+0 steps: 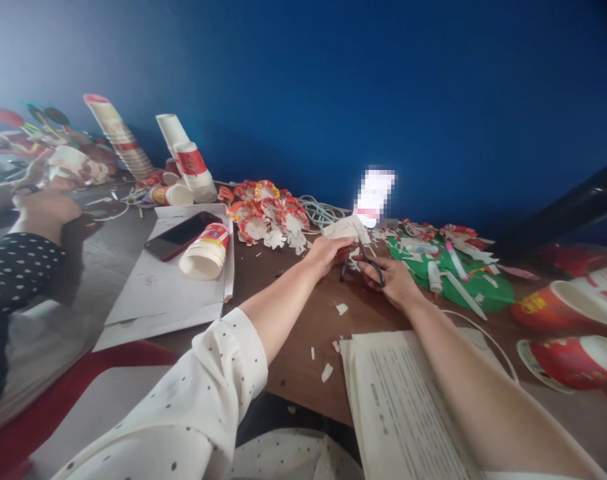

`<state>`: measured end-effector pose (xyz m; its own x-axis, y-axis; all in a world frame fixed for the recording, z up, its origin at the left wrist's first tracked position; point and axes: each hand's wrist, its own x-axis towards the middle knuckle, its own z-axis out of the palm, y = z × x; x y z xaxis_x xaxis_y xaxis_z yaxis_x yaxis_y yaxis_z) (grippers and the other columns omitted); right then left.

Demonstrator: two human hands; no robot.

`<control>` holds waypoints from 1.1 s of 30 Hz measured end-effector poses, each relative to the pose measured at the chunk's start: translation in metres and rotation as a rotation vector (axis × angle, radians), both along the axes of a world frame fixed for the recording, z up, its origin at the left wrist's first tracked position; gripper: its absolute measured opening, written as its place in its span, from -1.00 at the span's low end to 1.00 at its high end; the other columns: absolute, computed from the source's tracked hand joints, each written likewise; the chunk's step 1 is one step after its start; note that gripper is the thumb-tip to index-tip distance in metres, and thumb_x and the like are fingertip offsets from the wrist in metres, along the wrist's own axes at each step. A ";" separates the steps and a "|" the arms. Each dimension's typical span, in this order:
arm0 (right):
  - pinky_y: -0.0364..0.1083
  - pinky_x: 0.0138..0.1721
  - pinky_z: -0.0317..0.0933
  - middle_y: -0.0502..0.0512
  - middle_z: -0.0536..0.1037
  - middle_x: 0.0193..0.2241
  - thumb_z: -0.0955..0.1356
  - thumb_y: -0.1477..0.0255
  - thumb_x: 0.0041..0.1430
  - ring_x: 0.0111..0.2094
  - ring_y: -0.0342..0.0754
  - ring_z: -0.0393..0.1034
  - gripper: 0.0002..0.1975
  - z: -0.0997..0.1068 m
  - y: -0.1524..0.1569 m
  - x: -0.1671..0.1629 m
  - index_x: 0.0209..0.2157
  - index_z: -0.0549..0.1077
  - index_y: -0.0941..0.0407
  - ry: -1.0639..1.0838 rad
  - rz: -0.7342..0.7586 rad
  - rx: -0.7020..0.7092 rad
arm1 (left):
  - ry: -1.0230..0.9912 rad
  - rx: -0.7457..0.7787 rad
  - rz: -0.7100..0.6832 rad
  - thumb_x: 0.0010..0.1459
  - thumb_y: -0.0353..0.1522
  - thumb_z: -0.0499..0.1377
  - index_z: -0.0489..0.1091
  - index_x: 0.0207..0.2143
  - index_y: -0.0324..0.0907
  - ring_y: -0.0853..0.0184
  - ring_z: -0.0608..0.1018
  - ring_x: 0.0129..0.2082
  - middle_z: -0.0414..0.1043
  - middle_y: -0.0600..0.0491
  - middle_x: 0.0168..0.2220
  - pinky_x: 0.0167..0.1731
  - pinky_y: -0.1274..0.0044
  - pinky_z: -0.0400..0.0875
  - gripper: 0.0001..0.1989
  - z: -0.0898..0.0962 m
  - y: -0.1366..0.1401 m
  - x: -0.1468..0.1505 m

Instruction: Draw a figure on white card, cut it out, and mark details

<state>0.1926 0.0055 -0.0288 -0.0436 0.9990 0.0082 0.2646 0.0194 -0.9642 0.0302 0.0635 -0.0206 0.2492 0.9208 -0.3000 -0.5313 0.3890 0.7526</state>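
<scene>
Near the middle of the table, my left hand (329, 255) is closed on a white piece of paper (339, 229) with faint curved lines on it. My right hand (392, 280) grips dark-handled scissors (376, 272), whose blades point up toward the right side of that piece. A dark pen-like thing (343, 270) shows just below, between the hands. Behind them a lit phone (375, 199) leans upright near the blue wall. To the left lies a heap of red and white cut-paper pieces (270, 213).
A paper cup stack (203, 257) and a dark phone (183, 235) rest on a white envelope (158, 293). Printed sheets (398, 400) lie under my right forearm. Red cups (558, 303) stand right, beside a green mat (493, 297). At left is another person's hand (46, 210).
</scene>
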 end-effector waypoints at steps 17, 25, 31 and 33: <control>-0.12 -0.57 0.00 -0.04 0.36 -0.66 0.53 -0.02 -0.09 -0.61 -0.18 0.16 -0.33 0.000 0.000 0.001 -0.10 0.67 0.24 0.009 -0.011 -0.002 | 0.032 0.021 0.038 -0.08 -0.38 0.47 0.51 -0.29 -0.24 0.41 0.55 -0.48 0.55 0.03 -0.44 -0.42 0.57 0.38 -0.71 0.002 0.001 -0.003; -0.12 -0.56 0.02 -0.05 0.38 -0.63 0.54 0.02 -0.11 -0.61 -0.19 0.19 -0.31 -0.002 0.001 0.001 -0.07 0.65 0.25 0.055 -0.047 -0.017 | 0.131 0.104 0.135 -0.01 -0.41 0.41 0.53 -0.35 -0.22 0.44 0.50 -0.48 0.54 0.05 -0.43 -0.39 0.57 0.33 -0.85 -0.004 0.006 -0.004; -0.13 -0.56 0.03 -0.06 0.38 -0.64 0.52 0.02 -0.04 -0.60 -0.19 0.18 -0.37 -0.005 0.003 0.006 -0.08 0.65 0.22 0.058 -0.073 0.025 | 0.191 0.193 0.031 -0.04 -0.32 0.42 0.55 -0.40 -0.24 0.34 0.54 -0.51 0.56 0.00 -0.47 -0.34 0.48 0.43 -0.81 -0.014 0.004 0.003; -0.13 -0.56 0.02 -0.07 0.38 -0.64 0.52 0.02 -0.04 -0.61 -0.19 0.17 -0.37 -0.004 0.003 0.006 -0.08 0.65 0.22 0.061 -0.069 0.027 | 0.184 0.203 0.031 -0.03 -0.33 0.42 0.56 -0.40 -0.24 0.33 0.55 -0.49 0.57 0.00 -0.46 -0.32 0.47 0.44 -0.82 -0.014 0.004 0.004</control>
